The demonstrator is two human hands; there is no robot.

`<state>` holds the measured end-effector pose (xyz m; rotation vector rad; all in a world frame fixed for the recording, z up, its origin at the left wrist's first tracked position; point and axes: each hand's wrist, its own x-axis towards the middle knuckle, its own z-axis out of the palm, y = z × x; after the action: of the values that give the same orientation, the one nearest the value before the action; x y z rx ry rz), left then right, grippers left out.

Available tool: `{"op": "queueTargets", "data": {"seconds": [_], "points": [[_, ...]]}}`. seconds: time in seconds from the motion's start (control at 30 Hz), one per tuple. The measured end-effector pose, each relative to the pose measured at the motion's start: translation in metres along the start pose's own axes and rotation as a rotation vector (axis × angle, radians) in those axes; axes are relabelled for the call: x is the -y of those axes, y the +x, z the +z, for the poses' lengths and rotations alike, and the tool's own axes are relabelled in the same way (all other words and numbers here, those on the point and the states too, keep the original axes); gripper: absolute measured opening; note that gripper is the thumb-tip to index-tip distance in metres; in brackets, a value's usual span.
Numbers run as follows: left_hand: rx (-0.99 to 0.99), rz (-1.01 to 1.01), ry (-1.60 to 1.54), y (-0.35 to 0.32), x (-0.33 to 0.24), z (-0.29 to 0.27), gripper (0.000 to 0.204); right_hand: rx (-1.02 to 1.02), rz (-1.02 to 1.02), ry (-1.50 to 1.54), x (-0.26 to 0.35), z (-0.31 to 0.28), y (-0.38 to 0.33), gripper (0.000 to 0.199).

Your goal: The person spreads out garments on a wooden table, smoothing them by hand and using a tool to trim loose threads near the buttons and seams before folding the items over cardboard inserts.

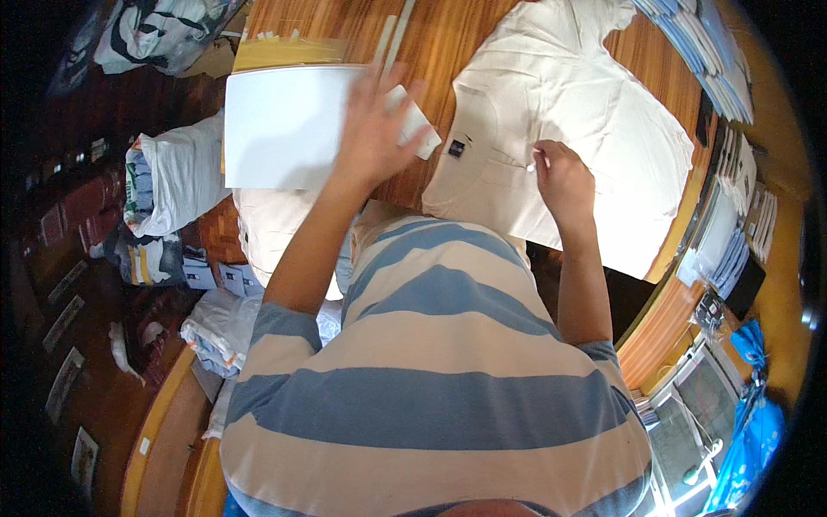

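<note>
A cream T-shirt [620, 146] lies spread on the wooden table, its neckline towards the left and a dark label [457, 149] at the collar. Over the shirt, my right hand [566, 177] is closed in a pinch; a small white bit shows at its fingertips, too small to name. My left hand [376, 129], smeared by motion, has its fingers spread above the right end of a flat white sheet [280, 129]. Beside those fingers lies a small white card [422, 129]; whether they touch it I cannot tell.
Clear plastic sleeves [284, 52] lie behind the white sheet, and pale strips [398, 34] run near them. Folded light-blue garments [702, 52] are stacked at the far right. Bagged clothes [177, 172] stand at the left, and a blue plastic bag [749, 439] hangs at lower right.
</note>
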<state>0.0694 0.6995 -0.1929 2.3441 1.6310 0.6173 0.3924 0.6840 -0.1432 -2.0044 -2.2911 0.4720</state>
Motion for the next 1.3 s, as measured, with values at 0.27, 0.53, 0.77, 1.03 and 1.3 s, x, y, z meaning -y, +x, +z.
{"op": "queueTargets", "data": {"seconds": [0.27,0.53,0.77,1.03,1.3], "points": [[0.032,-0.338,0.313,-0.051,0.081,-0.033,0.091,-0.097,-0.205,0.415,0.137,0.057,0.162,0.022],[0.064,-0.337,0.257,-0.052,0.084,-0.038,0.106,-0.131,-0.140,0.093,0.171,0.073,0.226,0.030],[0.036,-0.347,0.190,-0.054,0.086,-0.037,0.105,0.137,-0.075,-0.110,0.176,0.061,0.254,0.040],[0.047,-0.359,0.192,-0.052,0.085,-0.039,0.103,0.276,-0.280,-0.256,0.181,0.052,0.268,0.033],[-0.195,-0.135,0.057,0.015,0.080,-0.023,0.059,0.144,-0.565,0.041,0.139,0.064,0.264,0.025]]}}
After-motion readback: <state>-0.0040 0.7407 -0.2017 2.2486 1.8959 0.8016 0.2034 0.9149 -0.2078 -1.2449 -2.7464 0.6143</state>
